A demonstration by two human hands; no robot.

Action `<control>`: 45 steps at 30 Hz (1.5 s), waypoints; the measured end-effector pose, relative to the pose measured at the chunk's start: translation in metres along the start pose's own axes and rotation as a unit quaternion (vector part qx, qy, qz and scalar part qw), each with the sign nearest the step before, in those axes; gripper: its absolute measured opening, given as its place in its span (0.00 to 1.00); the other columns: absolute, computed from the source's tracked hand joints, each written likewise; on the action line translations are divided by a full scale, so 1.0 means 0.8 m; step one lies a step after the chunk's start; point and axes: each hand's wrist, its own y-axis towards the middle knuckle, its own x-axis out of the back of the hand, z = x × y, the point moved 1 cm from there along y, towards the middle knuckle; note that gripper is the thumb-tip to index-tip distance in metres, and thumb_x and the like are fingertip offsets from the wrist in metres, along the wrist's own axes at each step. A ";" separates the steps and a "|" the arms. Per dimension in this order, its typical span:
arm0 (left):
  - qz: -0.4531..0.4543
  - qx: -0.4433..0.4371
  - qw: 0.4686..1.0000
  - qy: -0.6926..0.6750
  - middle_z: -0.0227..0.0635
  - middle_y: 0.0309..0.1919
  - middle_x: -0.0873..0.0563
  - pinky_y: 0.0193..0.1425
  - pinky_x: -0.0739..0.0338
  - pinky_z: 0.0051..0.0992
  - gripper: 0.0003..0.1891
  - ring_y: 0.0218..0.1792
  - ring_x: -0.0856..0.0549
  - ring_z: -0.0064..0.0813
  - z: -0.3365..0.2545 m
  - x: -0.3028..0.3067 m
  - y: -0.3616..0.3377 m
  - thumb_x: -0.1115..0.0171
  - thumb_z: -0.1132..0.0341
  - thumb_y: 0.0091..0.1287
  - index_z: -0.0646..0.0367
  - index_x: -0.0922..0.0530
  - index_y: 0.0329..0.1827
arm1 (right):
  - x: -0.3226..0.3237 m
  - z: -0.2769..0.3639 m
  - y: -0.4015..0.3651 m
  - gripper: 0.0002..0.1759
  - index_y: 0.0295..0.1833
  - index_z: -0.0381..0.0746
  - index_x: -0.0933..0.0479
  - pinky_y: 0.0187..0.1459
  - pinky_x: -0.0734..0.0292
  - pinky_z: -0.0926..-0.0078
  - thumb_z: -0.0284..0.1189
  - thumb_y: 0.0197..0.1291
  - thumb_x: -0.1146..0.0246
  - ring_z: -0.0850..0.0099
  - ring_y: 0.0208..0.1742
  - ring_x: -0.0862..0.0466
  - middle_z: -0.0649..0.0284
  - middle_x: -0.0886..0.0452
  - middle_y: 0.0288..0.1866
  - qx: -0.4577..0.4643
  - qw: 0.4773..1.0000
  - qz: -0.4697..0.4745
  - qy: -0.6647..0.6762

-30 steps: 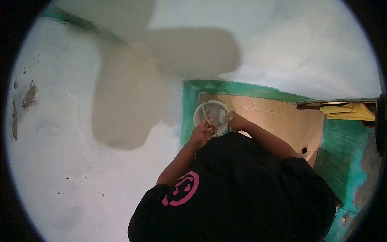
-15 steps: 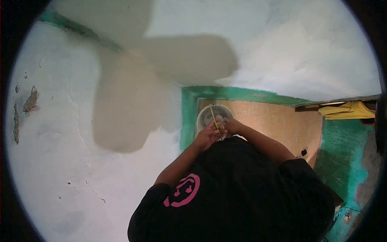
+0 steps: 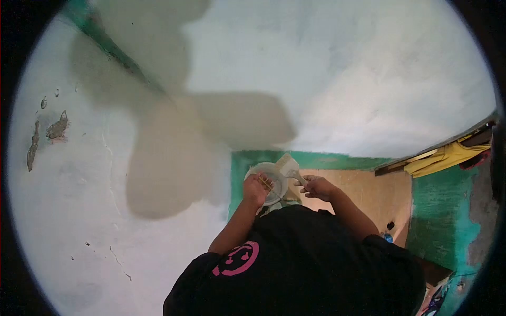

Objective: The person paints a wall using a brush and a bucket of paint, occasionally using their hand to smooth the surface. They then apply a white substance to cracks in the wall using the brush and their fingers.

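Observation:
A round, pale bucket is below me in the corner, with greyish-white contents. Over its left side, my left hand has its fingers curled round a thin yellowish bar, which looks like the bucket's handle. To the right of the bucket, my right hand grips a wide paintbrush by its handle. The brush's pale bristles point up and left, past the bucket's far right rim.
White walls meet in the corner, with a green band along the bottom. Orange floor tiles lie to the right. A yellow cloth hangs at the far right, above a green surface.
My hands were close together over the bucket and are now apart. The right hand has moved right, bringing the paintbrush into clear view. The camera view has shifted, so the bucket appears lower.

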 end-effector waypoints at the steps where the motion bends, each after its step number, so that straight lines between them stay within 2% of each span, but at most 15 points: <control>1: 0.010 -0.003 1.000 0.001 0.34 0.33 0.24 0.52 0.30 0.39 0.10 0.40 0.23 0.37 0.000 0.007 0.011 0.47 0.62 0.58 0.55 0.27 0.39 | -0.002 0.005 -0.006 0.22 0.61 0.36 0.31 0.47 0.25 0.70 0.23 0.60 0.43 0.72 0.44 0.23 0.66 0.22 0.49 -0.018 0.995 -0.019 0.101; 2: -0.001 0.004 1.000 0.007 0.31 0.31 0.24 0.50 0.30 0.38 0.09 0.39 0.22 0.36 0.000 0.022 0.027 0.46 0.62 0.58 0.53 0.28 0.38 | -0.004 0.011 -0.011 0.22 0.61 0.36 0.32 0.46 0.25 0.71 0.20 0.58 0.47 0.71 0.42 0.24 0.64 0.23 0.50 -0.002 0.985 -0.013 0.171; 4: -0.006 0.010 1.000 0.018 0.29 0.30 0.25 0.48 0.31 0.36 0.08 0.38 0.22 0.35 0.002 0.024 0.035 0.45 0.62 0.58 0.52 0.29 0.37 | 0.001 0.017 -0.014 0.23 0.61 0.36 0.33 0.45 0.25 0.70 0.20 0.58 0.48 0.70 0.42 0.24 0.63 0.23 0.50 0.014 0.983 -0.025 0.182; 6: -0.079 -0.011 0.996 0.050 0.29 0.29 0.25 0.47 0.32 0.35 0.06 0.38 0.21 0.34 0.005 0.021 0.035 0.45 0.61 0.58 0.51 0.30 0.33 | 0.006 0.021 -0.016 0.24 0.62 0.36 0.34 0.45 0.25 0.70 0.19 0.57 0.48 0.70 0.41 0.24 0.62 0.23 0.50 0.026 0.979 -0.037 0.198; 9: -0.082 -0.004 0.994 0.066 0.28 0.29 0.25 0.48 0.32 0.36 0.07 0.38 0.21 0.34 0.004 0.025 0.041 0.46 0.60 0.58 0.51 0.30 0.34 | 0.022 0.027 -0.015 0.31 0.64 0.38 0.39 0.45 0.25 0.69 0.18 0.49 0.53 0.69 0.44 0.25 0.59 0.25 0.51 0.054 0.973 -0.066 0.215; 13: -0.092 -0.006 0.993 0.075 0.28 0.29 0.25 0.48 0.32 0.36 0.06 0.39 0.21 0.35 0.002 0.030 0.045 0.46 0.61 0.59 0.51 0.30 0.34 | 0.035 0.040 -0.023 0.26 0.57 0.38 0.37 0.34 0.25 0.73 0.20 0.47 0.56 0.70 0.35 0.26 0.62 0.29 0.38 0.103 0.956 -0.129 0.242; 16: -0.068 -0.002 0.995 0.074 0.29 0.30 0.25 0.48 0.32 0.36 0.06 0.39 0.22 0.35 -0.002 0.027 0.037 0.47 0.61 0.59 0.51 0.30 0.34 | 0.050 0.050 -0.019 0.15 0.50 0.40 0.33 0.21 0.32 0.78 0.25 0.56 0.54 0.75 0.21 0.30 0.66 0.30 0.28 0.173 0.942 -0.242 0.154; 20: -0.088 0.003 0.993 0.073 0.31 0.29 0.26 0.50 0.30 0.36 0.07 0.39 0.24 0.35 -0.006 0.014 0.020 0.47 0.61 0.59 0.53 0.31 0.29 | 0.059 0.087 -0.011 0.12 0.41 0.41 0.31 0.18 0.38 0.82 0.39 0.66 0.49 0.80 0.16 0.35 0.71 0.33 0.21 0.209 0.912 -0.334 0.110; 26: -0.096 -0.015 0.994 0.057 0.32 0.29 0.26 0.53 0.30 0.37 0.08 0.38 0.24 0.36 -0.009 0.014 0.012 0.47 0.61 0.58 0.55 0.30 0.29 | 0.016 0.163 0.008 0.09 0.41 0.40 0.30 0.19 0.39 0.83 0.33 0.69 0.49 0.83 0.18 0.36 0.73 0.34 0.21 0.364 0.885 -0.279 0.079; 27: -0.078 -0.021 0.996 0.044 0.32 0.29 0.26 0.53 0.31 0.37 0.07 0.38 0.24 0.35 -0.009 0.016 0.011 0.47 0.61 0.58 0.54 0.31 0.29 | 0.000 0.181 0.003 0.10 0.45 0.40 0.29 0.24 0.35 0.85 0.35 0.68 0.47 0.85 0.22 0.35 0.74 0.34 0.24 0.361 0.897 -0.249 0.058; 32: -0.081 -0.035 0.995 0.043 0.31 0.30 0.25 0.51 0.31 0.36 0.07 0.39 0.23 0.35 -0.013 0.019 -0.006 0.47 0.61 0.58 0.53 0.31 0.29 | -0.071 0.250 0.011 0.12 0.51 0.37 0.29 0.24 0.35 0.84 0.32 0.68 0.48 0.84 0.22 0.33 0.72 0.30 0.27 0.432 0.887 -0.153 0.050; 35: -0.066 -0.049 0.996 0.032 0.30 0.31 0.24 0.48 0.32 0.36 0.07 0.40 0.22 0.36 -0.017 0.032 -0.016 0.46 0.60 0.58 0.51 0.31 0.29 | -0.103 0.295 0.009 0.09 0.47 0.37 0.29 0.26 0.33 0.84 0.31 0.69 0.49 0.83 0.23 0.31 0.70 0.28 0.29 0.472 0.872 -0.118 0.058; 39: -0.065 -0.074 0.995 -0.006 0.30 0.30 0.24 0.47 0.30 0.36 0.06 0.39 0.21 0.37 -0.017 0.051 -0.034 0.46 0.61 0.57 0.51 0.31 0.30 | -0.112 0.317 0.034 0.11 0.49 0.38 0.29 0.23 0.34 0.83 0.33 0.68 0.47 0.84 0.22 0.31 0.71 0.28 0.28 0.488 0.864 -0.112 0.048; 42: -0.121 -0.067 0.990 -0.042 0.31 0.30 0.24 0.47 0.29 0.36 0.06 0.39 0.21 0.36 -0.018 0.058 -0.049 0.45 0.62 0.57 0.52 0.31 0.30 | -0.097 0.295 0.071 0.09 0.43 0.37 0.30 0.21 0.32 0.80 0.33 0.67 0.46 0.82 0.21 0.31 0.68 0.27 0.28 0.373 0.909 -0.185 0.007; 45: -0.107 -0.086 0.989 -0.050 0.31 0.30 0.24 0.45 0.28 0.36 0.06 0.36 0.21 0.36 -0.015 0.084 -0.050 0.44 0.62 0.57 0.52 0.31 0.32 | -0.083 0.228 0.106 0.08 0.41 0.40 0.32 0.20 0.35 0.79 0.34 0.68 0.48 0.81 0.18 0.34 0.69 0.30 0.29 0.292 0.940 -0.173 0.039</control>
